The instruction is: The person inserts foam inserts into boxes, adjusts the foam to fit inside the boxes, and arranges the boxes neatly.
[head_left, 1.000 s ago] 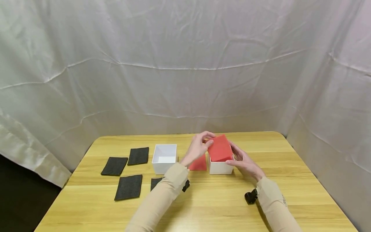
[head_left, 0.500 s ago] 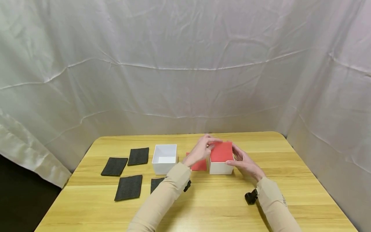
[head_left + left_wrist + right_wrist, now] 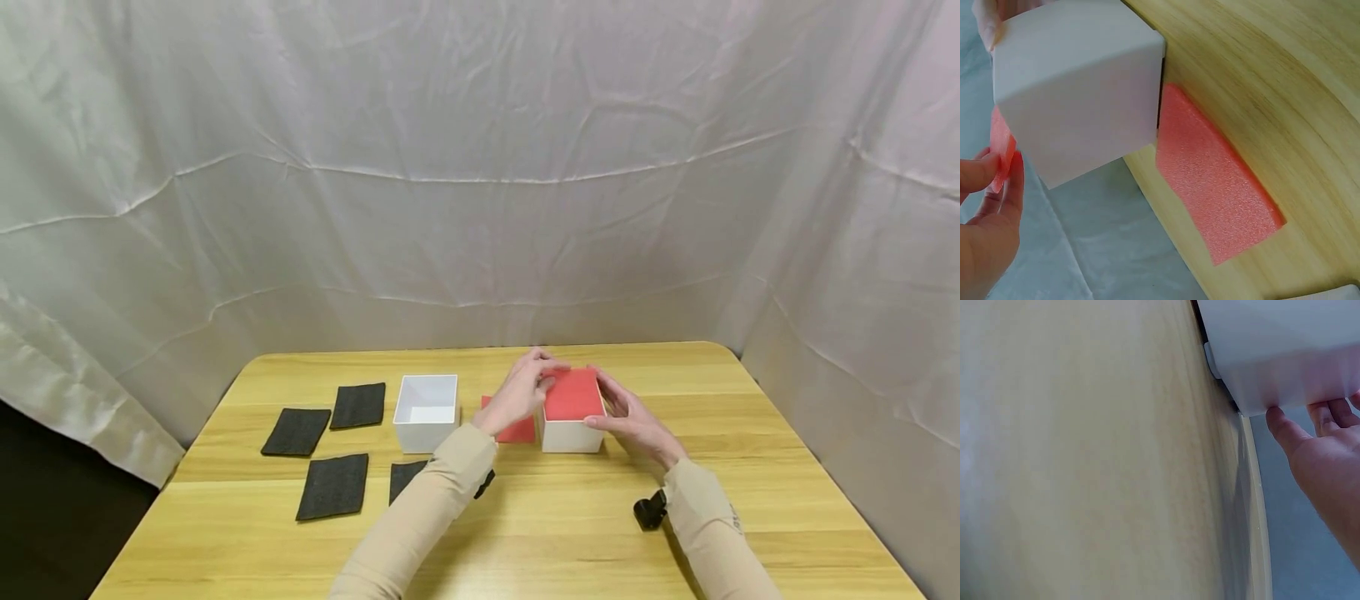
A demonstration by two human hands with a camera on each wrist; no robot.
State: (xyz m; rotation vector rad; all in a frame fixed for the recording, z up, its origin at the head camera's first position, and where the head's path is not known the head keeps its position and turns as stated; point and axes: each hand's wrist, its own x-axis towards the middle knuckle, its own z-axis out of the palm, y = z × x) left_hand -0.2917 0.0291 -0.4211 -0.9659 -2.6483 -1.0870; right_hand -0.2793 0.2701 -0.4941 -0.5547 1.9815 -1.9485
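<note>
At the right stands a white square box [image 3: 572, 437]; its mouth is filled by a red foam sheet [image 3: 572, 395] lying about level with the rim. My left hand [image 3: 516, 395] pinches the sheet's far left edge between thumb and fingers. In the left wrist view a corner of that foam sheet [image 3: 1002, 140] pokes out past the box [image 3: 1085, 100]. My right hand [image 3: 633, 423] holds the box from its right side; in the right wrist view its thumb and fingertips press the box wall. Another red foam sheet [image 3: 519, 430] lies flat beside the box, partly behind my left wrist.
A second white box [image 3: 426, 435] stands open to the left, with bare inner walls showing. Several black square sheets [image 3: 333, 486] lie on the left of the wooden table [image 3: 555, 533]. Grey-white curtains [image 3: 480, 208] hang behind the table and at its sides.
The red foam sheet has gone from tilted above the box to flat in its mouth. My left hand has shifted slightly right and down with it. My right hand stays on the box.
</note>
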